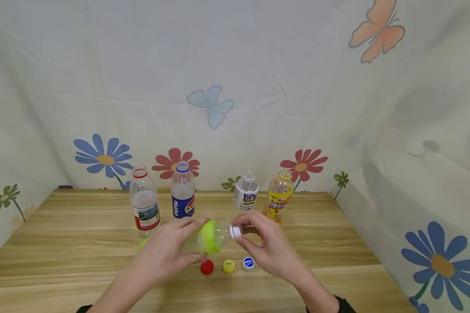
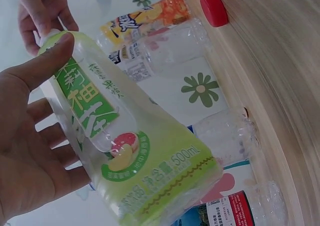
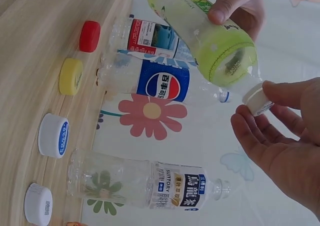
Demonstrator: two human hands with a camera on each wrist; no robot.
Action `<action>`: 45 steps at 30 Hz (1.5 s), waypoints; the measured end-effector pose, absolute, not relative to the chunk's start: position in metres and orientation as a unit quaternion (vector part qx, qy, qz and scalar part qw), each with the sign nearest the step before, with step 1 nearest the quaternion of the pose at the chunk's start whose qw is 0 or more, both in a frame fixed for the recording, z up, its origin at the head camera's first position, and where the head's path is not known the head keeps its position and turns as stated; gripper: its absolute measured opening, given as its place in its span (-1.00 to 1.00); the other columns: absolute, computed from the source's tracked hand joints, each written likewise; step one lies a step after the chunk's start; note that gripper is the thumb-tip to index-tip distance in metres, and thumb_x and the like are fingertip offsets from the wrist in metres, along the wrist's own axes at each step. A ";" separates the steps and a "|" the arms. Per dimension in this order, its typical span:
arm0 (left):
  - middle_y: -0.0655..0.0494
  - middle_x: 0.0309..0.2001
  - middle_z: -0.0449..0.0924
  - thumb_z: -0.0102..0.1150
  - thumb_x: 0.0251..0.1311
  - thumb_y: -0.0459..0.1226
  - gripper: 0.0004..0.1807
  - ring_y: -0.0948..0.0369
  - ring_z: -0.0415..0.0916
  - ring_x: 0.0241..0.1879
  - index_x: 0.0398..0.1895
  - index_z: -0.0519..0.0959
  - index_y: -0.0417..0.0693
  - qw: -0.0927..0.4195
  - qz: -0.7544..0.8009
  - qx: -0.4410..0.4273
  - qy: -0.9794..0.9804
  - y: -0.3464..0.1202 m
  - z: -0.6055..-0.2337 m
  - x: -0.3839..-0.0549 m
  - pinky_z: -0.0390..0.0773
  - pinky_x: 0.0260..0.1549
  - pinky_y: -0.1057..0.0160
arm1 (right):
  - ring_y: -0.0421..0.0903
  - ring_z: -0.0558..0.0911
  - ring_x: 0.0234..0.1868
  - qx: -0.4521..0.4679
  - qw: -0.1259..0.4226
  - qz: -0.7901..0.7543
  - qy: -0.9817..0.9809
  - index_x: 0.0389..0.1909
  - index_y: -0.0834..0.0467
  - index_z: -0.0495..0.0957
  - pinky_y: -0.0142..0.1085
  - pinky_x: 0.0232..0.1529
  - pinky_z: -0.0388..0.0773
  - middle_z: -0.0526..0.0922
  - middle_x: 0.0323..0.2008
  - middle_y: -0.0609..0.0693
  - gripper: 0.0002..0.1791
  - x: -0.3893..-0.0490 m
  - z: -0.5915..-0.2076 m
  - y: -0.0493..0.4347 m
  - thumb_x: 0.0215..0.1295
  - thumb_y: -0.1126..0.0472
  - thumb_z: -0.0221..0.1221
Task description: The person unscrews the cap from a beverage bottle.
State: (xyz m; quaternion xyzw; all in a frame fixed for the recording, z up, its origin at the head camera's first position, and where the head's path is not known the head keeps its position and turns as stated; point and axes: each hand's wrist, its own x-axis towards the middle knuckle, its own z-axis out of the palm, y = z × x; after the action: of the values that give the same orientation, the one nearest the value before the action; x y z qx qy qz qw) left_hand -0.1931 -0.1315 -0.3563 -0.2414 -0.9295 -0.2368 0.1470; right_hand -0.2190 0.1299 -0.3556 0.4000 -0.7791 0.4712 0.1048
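Observation:
In the head view my left hand (image 1: 166, 248) holds a clear plastic bottle (image 1: 210, 237) with a yellow-green label, tilted over on its side above the table. Its neck points right. The left wrist view shows the thumb across the label (image 2: 95, 106), near the shoulder, and the fingers behind. My right hand (image 1: 272, 245) pinches a white cap (image 3: 258, 100) at the bottle's mouth between thumb and fingers. Under the hands, a red cap (image 1: 207, 267), a yellow cap (image 1: 228, 266) and a white cap with a blue top (image 1: 248, 263) lie in a row.
Uncapped bottles stand toward the back: a red-labelled one (image 1: 146, 213), a Pepsi bottle (image 1: 183, 191), an oolong tea bottle (image 1: 246, 191) and a yellow-orange one (image 1: 279, 195). Another white cap (image 3: 38, 204) lies on the wooden table (image 1: 82, 234). Flower-patterned cloth (image 1: 258, 121) surrounds it.

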 end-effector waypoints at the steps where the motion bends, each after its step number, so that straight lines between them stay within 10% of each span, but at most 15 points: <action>1: 0.09 0.15 0.65 0.69 -0.11 -0.08 -0.17 0.07 0.63 0.05 0.34 0.57 0.13 0.147 -0.236 -0.242 -0.930 -0.132 -0.356 -0.193 0.66 0.02 -0.02 | -0.08 0.65 -0.04 0.397 0.104 0.473 -0.780 0.04 0.15 0.58 -0.23 -0.03 0.70 0.62 -0.02 -0.10 -0.65 -0.219 -0.355 0.130 0.30 0.47 0.33; 16: 0.13 0.12 0.65 0.71 -0.15 -0.09 -0.14 0.10 0.63 0.04 0.34 0.56 0.15 0.151 -0.227 -0.243 -0.931 -0.131 -0.356 -0.193 0.66 0.03 0.01 | -0.11 0.65 -0.32 0.294 0.050 0.480 -0.825 0.00 0.10 0.64 -0.26 -0.32 0.72 0.65 -0.29 -0.09 -0.81 -0.218 -0.352 0.129 0.49 0.12 0.24; 45: 0.11 0.19 0.63 0.71 -0.14 -0.12 -0.15 0.05 0.63 0.09 0.34 0.57 0.11 0.147 -0.218 -0.244 -0.933 -0.130 -0.356 -0.193 0.63 0.07 -0.05 | -0.05 0.66 -0.15 0.326 0.042 0.501 -0.801 -0.01 0.19 0.62 -0.26 -0.16 0.72 0.64 -0.16 -0.01 -0.81 -0.216 -0.352 0.129 0.40 0.33 0.29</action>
State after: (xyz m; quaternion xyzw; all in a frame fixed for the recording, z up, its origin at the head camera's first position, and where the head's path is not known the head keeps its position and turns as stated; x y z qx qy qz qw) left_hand -0.1927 -0.1300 -0.3558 -0.2441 -0.9335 -0.2177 0.1471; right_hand -0.2157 0.1288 -0.3522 0.3257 -0.8008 0.5008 0.0422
